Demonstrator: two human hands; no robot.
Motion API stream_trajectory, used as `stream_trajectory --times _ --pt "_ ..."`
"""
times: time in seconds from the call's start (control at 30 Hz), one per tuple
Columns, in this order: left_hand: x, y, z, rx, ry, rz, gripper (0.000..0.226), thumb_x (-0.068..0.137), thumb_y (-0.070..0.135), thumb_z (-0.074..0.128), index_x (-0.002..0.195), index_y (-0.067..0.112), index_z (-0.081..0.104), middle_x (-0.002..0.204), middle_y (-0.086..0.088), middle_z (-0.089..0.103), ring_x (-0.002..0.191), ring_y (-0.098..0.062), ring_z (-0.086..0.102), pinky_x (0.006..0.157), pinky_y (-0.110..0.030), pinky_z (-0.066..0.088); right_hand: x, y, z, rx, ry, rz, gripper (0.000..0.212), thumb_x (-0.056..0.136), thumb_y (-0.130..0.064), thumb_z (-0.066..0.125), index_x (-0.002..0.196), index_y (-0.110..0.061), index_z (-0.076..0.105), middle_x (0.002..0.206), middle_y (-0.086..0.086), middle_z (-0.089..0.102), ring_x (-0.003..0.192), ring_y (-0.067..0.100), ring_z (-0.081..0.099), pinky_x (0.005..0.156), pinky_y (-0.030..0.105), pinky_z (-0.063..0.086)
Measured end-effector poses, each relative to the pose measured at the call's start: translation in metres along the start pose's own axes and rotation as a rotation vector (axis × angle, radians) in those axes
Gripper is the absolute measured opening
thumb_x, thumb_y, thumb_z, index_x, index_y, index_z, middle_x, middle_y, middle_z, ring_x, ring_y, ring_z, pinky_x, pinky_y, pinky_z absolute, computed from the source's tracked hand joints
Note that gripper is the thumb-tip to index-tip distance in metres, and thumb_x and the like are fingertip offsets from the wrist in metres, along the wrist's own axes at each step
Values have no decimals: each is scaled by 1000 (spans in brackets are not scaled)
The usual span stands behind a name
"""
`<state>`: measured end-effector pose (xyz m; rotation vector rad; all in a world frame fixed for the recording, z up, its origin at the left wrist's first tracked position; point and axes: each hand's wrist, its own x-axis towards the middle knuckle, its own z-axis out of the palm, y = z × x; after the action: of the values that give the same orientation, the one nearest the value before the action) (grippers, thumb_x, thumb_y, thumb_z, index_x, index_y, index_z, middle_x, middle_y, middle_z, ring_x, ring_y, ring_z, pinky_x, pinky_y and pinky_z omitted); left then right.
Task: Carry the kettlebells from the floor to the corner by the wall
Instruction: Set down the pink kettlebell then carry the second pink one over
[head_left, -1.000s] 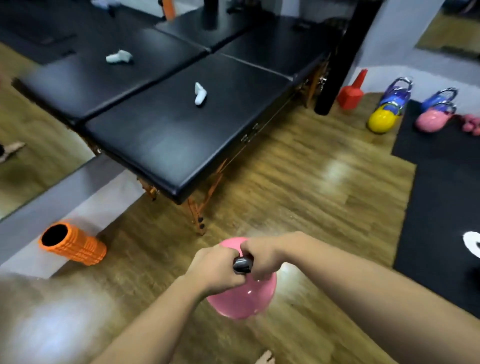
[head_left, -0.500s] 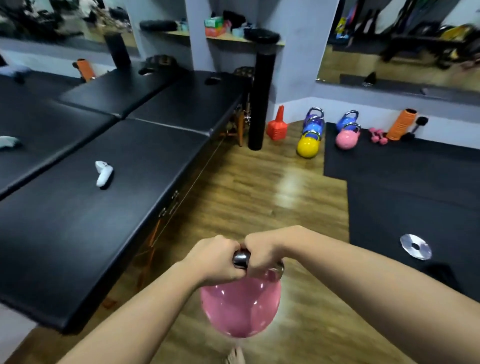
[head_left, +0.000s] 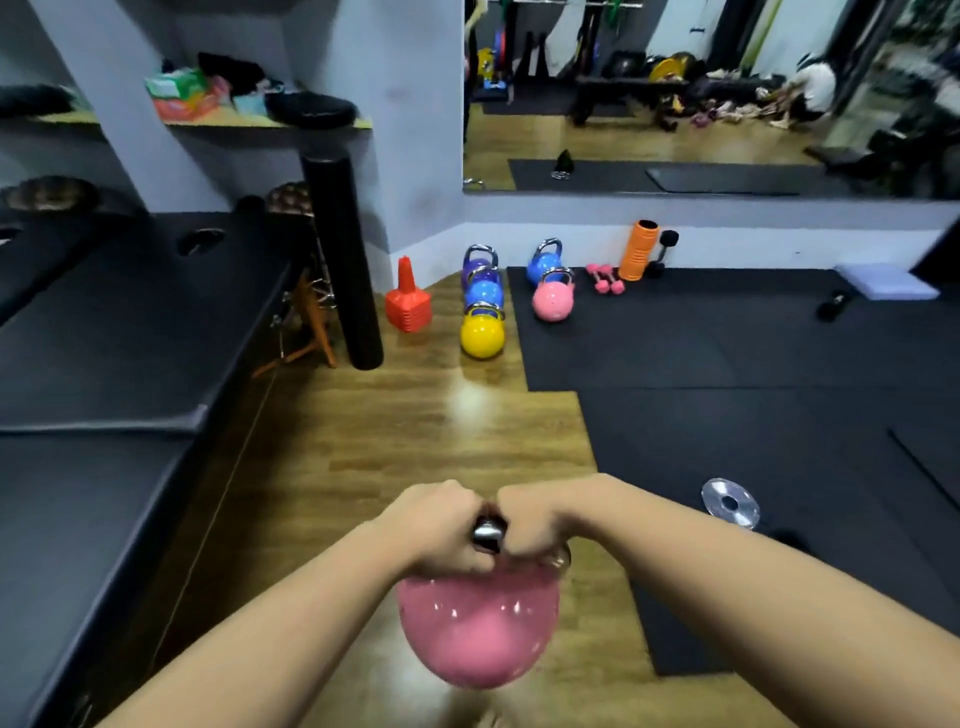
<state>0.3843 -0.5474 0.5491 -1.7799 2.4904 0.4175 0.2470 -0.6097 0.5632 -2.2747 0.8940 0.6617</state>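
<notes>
The pink kettlebell (head_left: 478, 631) hangs low in front of the body, clear of the wood floor (head_left: 415, 441), its steel handle (head_left: 487, 532) clenched in a two-handed grip: left hand (head_left: 436, 525) and right hand (head_left: 535, 525) side by side. This looks like the carrying step. The corner ahead already holds a yellow kettlebell (head_left: 482, 335), blue ones and another pink kettlebell (head_left: 552, 301). Next comes walking up the wooden strip, between the black massage table (head_left: 104, 364) and the mat edge (head_left: 587, 431), then lowering near the group. The silver disc (head_left: 730, 504) lies off the path.

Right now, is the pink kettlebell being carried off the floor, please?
Yes: the pink kettlebell hangs above the floorboards, left hand and right hand gripping its handle.
</notes>
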Motion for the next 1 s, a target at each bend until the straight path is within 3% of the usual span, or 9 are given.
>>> stream_trajectory --times 0.13,0.2,0.37,0.5,0.6,0.73,0.83,0.93,1.0 --pt "107 -34 -35 -23 -19 42 26 64 50 58 73 31 44 81 -4 67 77 -29 61 55 -29 38 41 67 -84 -16 22 35 4 76 -13 62 76 -10 61 67 5 61 58 22 56 53 30 48" --pt "158 -48 -49 -22 5 68 27 64 49 59 69 30 40 79 -4 66 75 -29 60 54 -28 34 58 98 -121 -37 19 51 15 76 -8 57 64 -15 53 60 2 55 55 23 54 48 28 45" --pt "287 -89 -81 1 -13 139 27 64 48 58 72 25 46 79 -5 66 75 -30 61 54 -30 35 109 176 -209 9 47 101 9 75 -3 53 76 -11 58 59 1 55 49 17 51 41 22 40" --pt "391 -126 -98 10 -54 201 27 62 48 57 72 26 46 79 -5 66 75 -30 60 53 -30 36 157 241 -272 48 49 140 15 78 -6 55 66 -15 52 59 -1 53 49 15 49 37 20 36" --pt "468 -153 -111 -17 -65 234 26 62 49 56 72 29 43 81 -4 66 76 -29 60 54 -30 36 194 293 -316 77 71 151 7 78 -6 55 75 -12 55 59 -2 51 50 15 47 41 23 35" --pt "563 -177 -120 35 -137 289 25 65 45 59 80 26 51 85 -6 67 79 -31 60 56 -31 38 242 359 -361 104 37 176 15 78 -10 58 67 -14 49 55 -1 51 44 14 47 38 22 36" --pt "634 -197 -125 55 -176 295 29 67 45 59 85 23 53 86 -7 66 78 -31 60 57 -33 40 279 409 -398 146 29 187 8 78 -10 58 74 -12 52 58 -1 51 45 15 48 36 20 36" --pt "704 -218 -129 33 -199 254 26 68 46 59 74 26 44 85 -8 65 77 -32 59 56 -32 38 316 458 -438 168 8 168 24 78 -11 61 66 -25 46 58 -6 50 44 8 45 29 15 32" --pt "754 -233 -132 5 -218 253 27 67 45 59 72 29 38 83 -6 65 75 -32 59 55 -31 36 341 495 -467 229 12 190 30 77 -12 62 65 -30 41 61 -11 50 47 3 45 36 20 35"
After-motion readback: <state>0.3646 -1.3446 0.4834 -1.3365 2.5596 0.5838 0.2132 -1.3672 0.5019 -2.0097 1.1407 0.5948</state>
